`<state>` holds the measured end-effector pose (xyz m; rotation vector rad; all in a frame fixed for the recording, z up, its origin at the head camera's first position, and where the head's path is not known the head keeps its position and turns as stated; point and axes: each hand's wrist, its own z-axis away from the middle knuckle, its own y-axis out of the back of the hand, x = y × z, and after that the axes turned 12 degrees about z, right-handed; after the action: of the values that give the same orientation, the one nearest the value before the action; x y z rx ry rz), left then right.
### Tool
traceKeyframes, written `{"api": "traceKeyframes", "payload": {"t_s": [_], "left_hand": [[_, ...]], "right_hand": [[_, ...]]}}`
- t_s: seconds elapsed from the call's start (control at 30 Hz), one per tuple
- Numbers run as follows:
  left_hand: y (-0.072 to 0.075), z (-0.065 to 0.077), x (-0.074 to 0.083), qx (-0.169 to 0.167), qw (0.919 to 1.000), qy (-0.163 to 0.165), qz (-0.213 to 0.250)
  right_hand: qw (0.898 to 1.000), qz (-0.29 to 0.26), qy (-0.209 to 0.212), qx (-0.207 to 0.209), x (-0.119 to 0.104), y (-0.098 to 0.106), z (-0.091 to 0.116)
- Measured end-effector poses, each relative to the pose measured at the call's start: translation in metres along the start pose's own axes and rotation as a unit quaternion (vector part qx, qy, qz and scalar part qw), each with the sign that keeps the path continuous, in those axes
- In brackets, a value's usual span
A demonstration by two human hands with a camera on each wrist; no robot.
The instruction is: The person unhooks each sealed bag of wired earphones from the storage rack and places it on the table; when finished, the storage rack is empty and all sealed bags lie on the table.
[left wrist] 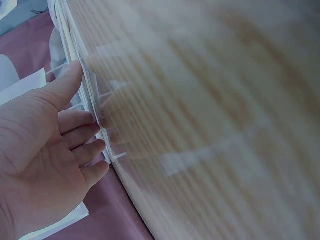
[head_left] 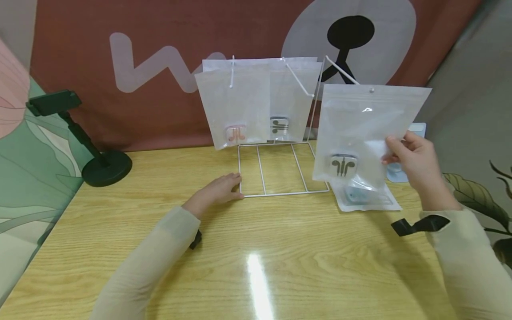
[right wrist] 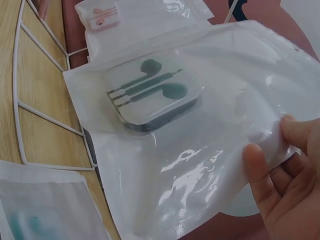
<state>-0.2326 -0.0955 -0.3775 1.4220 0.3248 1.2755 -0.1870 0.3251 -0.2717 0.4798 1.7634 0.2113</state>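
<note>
- White, translucent plastic pouch with a dark-earphone case inside [head_left: 366, 129]: it's held up right of centre in the frame, your right hand [head_left: 420, 166] pinching its right edge.
- Your left hand [head_left: 216, 191], well apart, touches the front-left corner of the white wire rack [head_left: 286, 194], fingers loose, mid-frame.
- You seem to be at the hanging step: the pouch's top meets the slanting white rod [head_left: 342, 70], upper right.
- Next likely calls for lining up hole and rod, rack steadied.
</note>
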Motion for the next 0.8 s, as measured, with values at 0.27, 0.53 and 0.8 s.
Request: {"api": "traceKeyframes", "payload": {"t_s": [0.27,0.53,0.8], "left_hand": [[-0.001,-0.001,-0.002,-0.001,1.0000,0.002,-0.003],[-0.002,-0.003,-0.004,0.000,1.0000,0.000,-0.005],[-0.002,-0.003,-0.003,0.002,1.0000,-0.001,0.000]], "right_hand": [[0.998,-0.051,0.033,-0.013,0.002,0.009,0.015],[0.999,-0.031,0.016,-0.003,0.018,0.033,0.032],[0.986,0.160,-0.043,0.021,0.046,0.065,0.056]]}}
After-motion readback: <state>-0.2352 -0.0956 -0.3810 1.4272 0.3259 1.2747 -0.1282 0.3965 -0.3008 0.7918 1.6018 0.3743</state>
